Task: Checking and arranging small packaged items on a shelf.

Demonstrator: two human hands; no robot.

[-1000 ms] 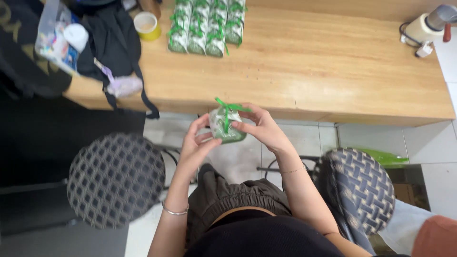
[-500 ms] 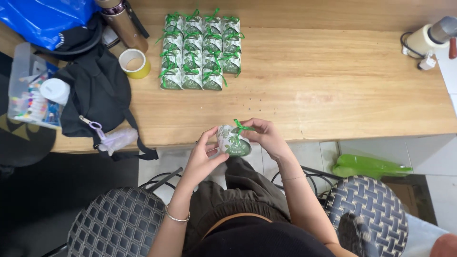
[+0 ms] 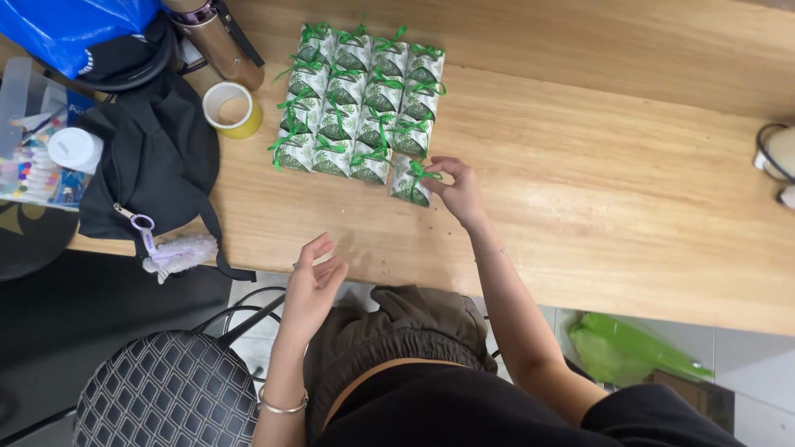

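Observation:
My right hand (image 3: 460, 192) reaches over the wooden table (image 3: 596, 190) and pinches the green ribbon of a small green-and-white gift box (image 3: 411, 181). That box rests on the table at the front right corner of a tidy block of several matching gift boxes (image 3: 356, 103). My left hand (image 3: 313, 281) hovers at the table's near edge, above my lap, fingers spread and holding nothing.
A roll of yellow tape (image 3: 232, 108) lies left of the boxes. A black bag (image 3: 153, 165) with a pale keychain, a metal bottle (image 3: 217, 37), a blue plastic bag (image 3: 79, 23) and a clear pen case (image 3: 33, 141) crowd the left end. A woven stool (image 3: 166, 393) stands at lower left.
Both hands held the gift box above my lap before. Now my right hand has carried it up onto the table beside the block, and my left hand has let go.

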